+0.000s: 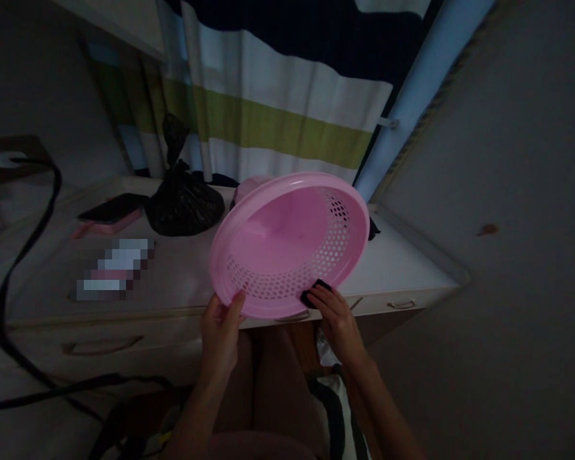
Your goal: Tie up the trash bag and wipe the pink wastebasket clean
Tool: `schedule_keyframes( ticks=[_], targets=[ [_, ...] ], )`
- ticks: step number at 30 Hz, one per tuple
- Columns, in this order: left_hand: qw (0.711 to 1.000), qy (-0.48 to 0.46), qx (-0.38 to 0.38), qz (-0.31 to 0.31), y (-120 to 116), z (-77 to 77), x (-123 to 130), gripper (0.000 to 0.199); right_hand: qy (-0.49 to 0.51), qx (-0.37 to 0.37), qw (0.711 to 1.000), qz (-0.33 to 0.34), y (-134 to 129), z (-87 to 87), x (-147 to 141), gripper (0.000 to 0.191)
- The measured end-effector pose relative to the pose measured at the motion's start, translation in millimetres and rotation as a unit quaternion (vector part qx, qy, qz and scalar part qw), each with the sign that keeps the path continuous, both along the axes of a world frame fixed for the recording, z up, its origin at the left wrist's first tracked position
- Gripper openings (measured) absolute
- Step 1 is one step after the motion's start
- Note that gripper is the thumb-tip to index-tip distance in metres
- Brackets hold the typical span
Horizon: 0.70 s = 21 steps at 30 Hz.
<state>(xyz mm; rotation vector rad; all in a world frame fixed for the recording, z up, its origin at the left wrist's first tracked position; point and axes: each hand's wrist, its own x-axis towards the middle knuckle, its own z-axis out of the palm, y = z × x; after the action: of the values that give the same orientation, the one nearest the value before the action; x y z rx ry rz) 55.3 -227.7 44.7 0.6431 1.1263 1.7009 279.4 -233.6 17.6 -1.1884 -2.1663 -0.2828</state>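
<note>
A pink plastic basket (pixel 287 233) with a perforated wall is tipped up so that its open mouth faces me, partly over the white desk. My left hand (pixel 222 329) pinches its lower left rim, the thumb on the inner side. At the lower right rim, my right hand (pixel 334 316) has its fingers closed on a small black cloth (pixel 315 294), pressed against the rim. What kind of cloth it is I cannot make out. The inside of the basket looks bare, and the underside is hidden.
A knotted black plastic bag (pixel 184 201) stands on the desk (pixel 177 268) at the left. Near it lie a dark flat device (pixel 112 208) on a pink case and a blurred-out phone-like object (pixel 115 268). Striped curtains (pixel 287 121) hang behind; a black cable (pixel 16 275) loops at far left.
</note>
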Motion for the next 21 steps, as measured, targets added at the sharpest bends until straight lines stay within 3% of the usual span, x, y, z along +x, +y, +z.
schedule_keyframes(
  ticks=[5, 8, 17, 21],
  targets=[
    [1.0, 0.018, 0.001, -0.014, -1, -0.8, 1, 0.037, -0.044, 0.027, 0.997, -0.053, 11, 21.7, 31, 0.047],
    [1.0, 0.01, 0.001, -0.007, 0, 0.0, 2, 0.037, -0.027, 0.038, 0.997, -0.063, 11, 19.0, 29, 0.048],
    [1.0, 0.022, 0.001, -0.008, 0, -3.9, 3, 0.036, 0.073, -0.036, 0.996, 0.029, -18, -23.4, -61, 0.053],
    [1.0, 0.004, -0.006, -0.017, 0, -1.2, 1, 0.036, 0.075, -0.023, 0.996, 0.033, -20, -25.0, -64, 0.053]
  ],
)
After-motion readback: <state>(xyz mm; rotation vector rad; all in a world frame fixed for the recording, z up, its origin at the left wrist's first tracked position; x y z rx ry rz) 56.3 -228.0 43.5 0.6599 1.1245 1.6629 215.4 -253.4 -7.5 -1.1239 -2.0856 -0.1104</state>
